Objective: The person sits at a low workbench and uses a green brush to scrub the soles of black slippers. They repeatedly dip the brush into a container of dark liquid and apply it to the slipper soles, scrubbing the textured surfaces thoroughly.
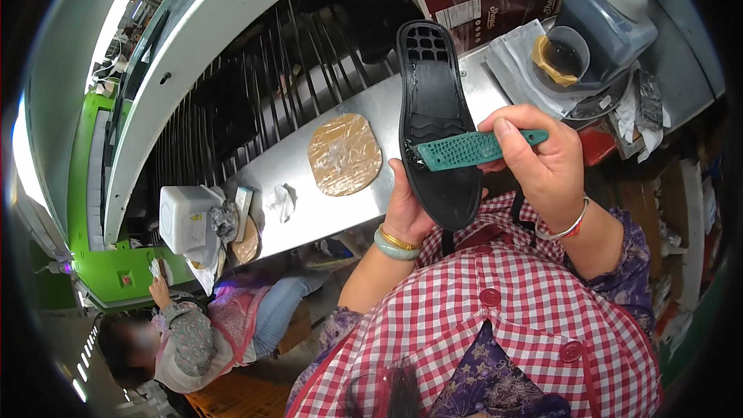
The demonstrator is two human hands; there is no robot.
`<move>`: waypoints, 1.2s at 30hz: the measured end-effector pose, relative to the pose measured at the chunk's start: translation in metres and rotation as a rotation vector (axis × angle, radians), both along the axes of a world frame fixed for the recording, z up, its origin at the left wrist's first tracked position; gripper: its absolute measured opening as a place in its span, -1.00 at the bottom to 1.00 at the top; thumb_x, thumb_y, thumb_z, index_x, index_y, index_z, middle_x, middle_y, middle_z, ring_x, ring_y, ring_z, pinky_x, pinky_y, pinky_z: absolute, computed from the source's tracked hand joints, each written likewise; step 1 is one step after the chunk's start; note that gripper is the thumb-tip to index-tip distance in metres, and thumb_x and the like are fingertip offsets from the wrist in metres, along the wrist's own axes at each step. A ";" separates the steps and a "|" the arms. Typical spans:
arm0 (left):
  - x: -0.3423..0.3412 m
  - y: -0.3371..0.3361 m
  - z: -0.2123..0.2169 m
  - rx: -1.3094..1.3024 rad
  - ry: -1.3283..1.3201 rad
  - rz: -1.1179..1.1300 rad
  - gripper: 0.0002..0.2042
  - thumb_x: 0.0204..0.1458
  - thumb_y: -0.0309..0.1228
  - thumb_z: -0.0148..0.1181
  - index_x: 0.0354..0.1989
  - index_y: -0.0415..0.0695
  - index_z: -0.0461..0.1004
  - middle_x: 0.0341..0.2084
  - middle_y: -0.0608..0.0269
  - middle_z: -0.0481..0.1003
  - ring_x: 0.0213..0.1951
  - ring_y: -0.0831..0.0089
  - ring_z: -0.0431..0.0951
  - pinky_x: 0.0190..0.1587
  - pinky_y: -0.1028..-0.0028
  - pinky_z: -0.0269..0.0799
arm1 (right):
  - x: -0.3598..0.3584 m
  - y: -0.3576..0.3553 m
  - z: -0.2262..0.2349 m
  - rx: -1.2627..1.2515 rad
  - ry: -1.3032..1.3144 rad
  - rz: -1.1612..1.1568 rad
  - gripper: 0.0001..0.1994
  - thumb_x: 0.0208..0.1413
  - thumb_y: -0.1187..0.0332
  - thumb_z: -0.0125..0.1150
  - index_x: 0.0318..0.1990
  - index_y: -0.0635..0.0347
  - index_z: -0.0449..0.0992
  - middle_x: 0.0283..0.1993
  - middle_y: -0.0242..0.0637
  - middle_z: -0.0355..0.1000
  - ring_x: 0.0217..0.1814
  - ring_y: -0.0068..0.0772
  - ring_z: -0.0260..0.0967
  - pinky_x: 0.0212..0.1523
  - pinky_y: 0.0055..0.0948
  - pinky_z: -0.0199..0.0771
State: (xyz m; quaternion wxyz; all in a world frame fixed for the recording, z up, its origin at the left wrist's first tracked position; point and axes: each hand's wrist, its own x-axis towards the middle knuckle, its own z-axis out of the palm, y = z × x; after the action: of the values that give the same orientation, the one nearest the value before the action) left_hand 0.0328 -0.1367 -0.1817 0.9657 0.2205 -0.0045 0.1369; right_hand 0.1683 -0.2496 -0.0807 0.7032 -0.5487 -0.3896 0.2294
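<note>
My left hand (408,203) grips a black shoe sole (435,108) from behind, holding it upright with its inner side toward me. My right hand (542,161) holds a green-handled brush (474,148) lying across the sole's middle, its bristle end at the sole's left edge. A jade and a gold bangle sit on my left wrist, a thin bracelet on my right. Both hands are over the near edge of a metal workbench (306,178).
A tan round pad (344,154) lies on the bench. At the right stand a dark glue container (600,27) and a plastic cup (563,53). A white box (183,217) sits at the left end. Another person (182,333) sits at lower left. A slatted conveyor rack (263,77) runs behind.
</note>
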 end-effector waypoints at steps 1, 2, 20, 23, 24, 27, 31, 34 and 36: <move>0.000 0.000 0.000 -0.012 0.012 0.010 -0.10 -0.04 0.37 -0.21 0.30 -0.16 0.02 0.19 -0.03 0.22 0.15 0.08 0.33 0.11 -0.01 0.35 | 0.000 -0.001 0.002 -0.009 -0.010 0.004 -0.84 0.21 0.42 0.03 -0.29 0.34 0.49 -0.46 -0.36 0.45 -0.46 -0.65 0.45 -0.45 -0.67 0.46; 0.000 0.000 0.000 -0.025 0.025 0.021 -0.10 -0.03 0.37 -0.24 0.30 -0.16 0.04 0.18 -0.03 0.23 0.14 0.09 0.34 0.10 -0.01 0.36 | -0.001 -0.001 0.002 -0.019 -0.021 0.009 -0.84 0.20 0.43 0.03 -0.29 0.34 0.49 -0.46 -0.35 0.45 -0.45 -0.64 0.45 -0.44 -0.67 0.46; 0.009 0.009 0.001 -0.214 0.042 0.083 -0.20 0.07 0.34 -0.42 0.15 -0.14 0.27 0.03 0.09 0.40 0.03 0.25 0.45 0.07 0.22 0.42 | -0.012 -0.011 0.001 -0.152 -0.200 0.057 -0.88 0.17 0.48 0.03 -0.29 0.32 0.49 -0.50 -0.34 0.45 -0.49 -0.64 0.42 -0.48 -0.65 0.37; 0.009 0.010 0.000 -0.211 0.019 0.075 -0.20 0.07 0.33 -0.45 0.15 -0.15 0.27 0.01 0.10 0.40 0.02 0.27 0.45 0.07 0.24 0.42 | -0.012 -0.011 -0.005 -0.103 -0.304 0.048 -0.89 0.15 0.50 0.04 -0.29 0.32 0.50 -0.51 -0.31 0.46 -0.50 -0.62 0.43 -0.48 -0.64 0.36; 0.009 0.010 -0.001 -0.212 0.007 0.069 -0.20 0.07 0.33 -0.46 0.15 -0.15 0.27 0.01 0.11 0.41 0.02 0.28 0.46 0.07 0.25 0.43 | -0.012 -0.011 -0.005 -0.115 -0.305 0.062 -0.89 0.14 0.50 0.04 -0.29 0.32 0.50 -0.51 -0.30 0.46 -0.50 -0.60 0.43 -0.48 -0.64 0.37; 0.009 0.009 0.003 -0.228 0.092 0.106 -0.20 0.08 0.32 -0.47 0.17 -0.15 0.24 0.01 0.10 0.40 0.02 0.28 0.46 0.07 0.25 0.43 | -0.013 -0.011 -0.002 -0.143 -0.317 0.115 -0.90 0.13 0.51 0.05 -0.29 0.31 0.50 -0.50 -0.27 0.47 -0.51 -0.58 0.44 -0.48 -0.62 0.37; 0.005 0.010 0.001 -0.191 0.084 0.071 -0.21 0.09 0.31 -0.50 0.21 -0.13 0.19 0.03 0.09 0.38 0.04 0.27 0.44 0.09 0.22 0.42 | -0.009 -0.008 0.001 -0.148 -0.373 0.230 -0.89 0.13 0.50 0.07 -0.28 0.31 0.51 -0.46 -0.26 0.48 -0.50 -0.54 0.45 -0.47 -0.60 0.38; 0.002 0.012 0.002 -0.181 0.093 0.023 -0.20 0.10 0.31 -0.54 0.23 -0.12 0.16 0.07 0.07 0.36 0.09 0.25 0.41 0.11 0.21 0.41 | -0.007 -0.002 -0.001 -0.126 -0.414 0.301 -0.89 0.14 0.48 0.08 -0.26 0.31 0.51 -0.45 -0.24 0.49 -0.48 -0.53 0.46 -0.44 -0.59 0.41; -0.001 0.014 0.004 -0.159 0.111 0.004 -0.20 0.10 0.30 -0.56 0.24 -0.12 0.14 0.09 0.05 0.34 0.11 0.24 0.40 0.12 0.21 0.41 | -0.007 0.002 -0.003 -0.134 -0.397 0.352 -0.88 0.15 0.47 0.08 -0.25 0.31 0.51 -0.43 -0.23 0.49 -0.46 -0.53 0.47 -0.42 -0.58 0.43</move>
State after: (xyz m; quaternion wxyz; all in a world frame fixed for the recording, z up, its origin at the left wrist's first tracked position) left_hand 0.0318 -0.1228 -0.1781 0.9787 0.1504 0.0602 0.1263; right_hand 0.1615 -0.2477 -0.0841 0.5243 -0.5520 -0.5934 0.2613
